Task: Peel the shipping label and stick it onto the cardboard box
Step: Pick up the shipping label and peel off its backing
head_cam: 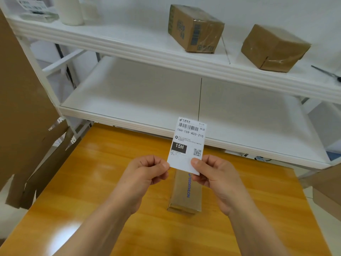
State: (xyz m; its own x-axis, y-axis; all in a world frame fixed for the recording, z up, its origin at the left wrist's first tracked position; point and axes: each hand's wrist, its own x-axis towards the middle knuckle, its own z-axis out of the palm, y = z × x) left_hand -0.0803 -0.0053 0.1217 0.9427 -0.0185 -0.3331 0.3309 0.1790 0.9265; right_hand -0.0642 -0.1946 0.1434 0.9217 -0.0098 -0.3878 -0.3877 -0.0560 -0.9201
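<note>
A white shipping label [188, 141] with a barcode, the code 15H-159-A03-210 and a QR code is held upright above the table. My left hand [145, 172] pinches its lower left corner, and my right hand [210, 174] pinches its lower right corner. Below the label, a narrow cardboard box [185, 194] with blue DECATHLON lettering lies on the orange wooden table [110, 182], partly hidden by my right hand and the label.
A white shelf unit [166, 52] stands behind the table, with two taped cardboard boxes [195, 28] [275, 47] on its upper shelf and scissors [326, 72] at the far right. Flattened cardboard [24, 108] leans at the left. More labels [35, 10] lie top left.
</note>
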